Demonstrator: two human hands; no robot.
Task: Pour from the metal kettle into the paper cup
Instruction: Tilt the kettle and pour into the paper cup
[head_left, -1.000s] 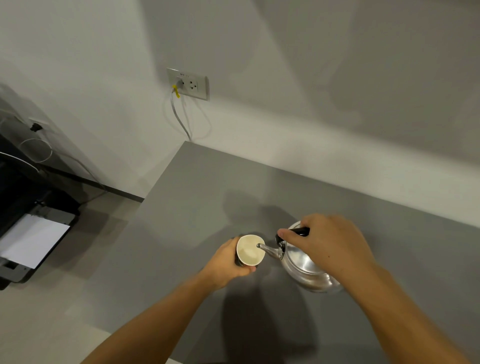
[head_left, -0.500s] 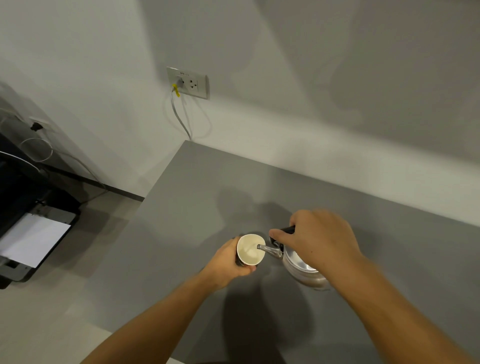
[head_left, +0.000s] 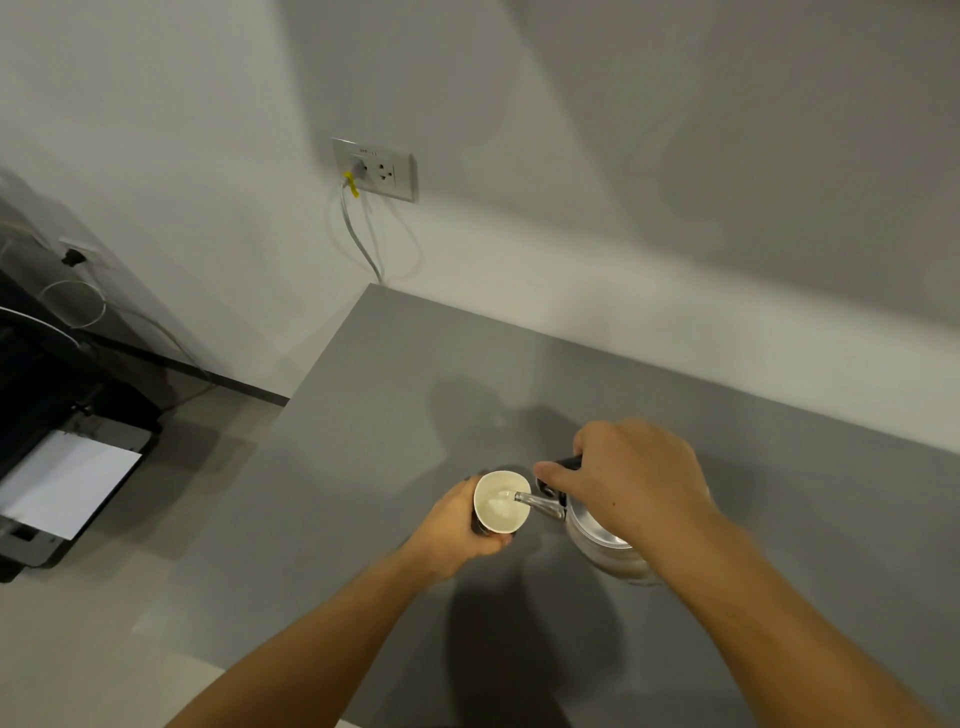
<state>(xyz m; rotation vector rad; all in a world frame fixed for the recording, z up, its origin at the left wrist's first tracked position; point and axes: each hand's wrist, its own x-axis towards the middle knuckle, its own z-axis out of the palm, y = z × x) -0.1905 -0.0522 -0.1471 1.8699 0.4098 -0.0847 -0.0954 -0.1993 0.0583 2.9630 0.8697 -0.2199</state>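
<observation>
A paper cup (head_left: 500, 506), white inside and dark outside, stands on the grey table (head_left: 395, 395), and my left hand (head_left: 457, 525) wraps around its left side. The shiny metal kettle (head_left: 597, 540) is tilted to the left, its spout tip over the cup's open mouth. My right hand (head_left: 628, 478) grips the kettle's black handle from above and hides most of its top. The cup's inside looks pale; I cannot make out a stream.
The table's left edge runs close to the cup, with floor beyond it. A black printer (head_left: 57, 467) with white paper sits low at the far left. A wall socket (head_left: 376, 169) with a plugged cable hangs above the table's far corner.
My right hand has lifted and tipped the kettle further to the left, so less of its body shows under the hand. The cup and my left hand have stayed in place.
</observation>
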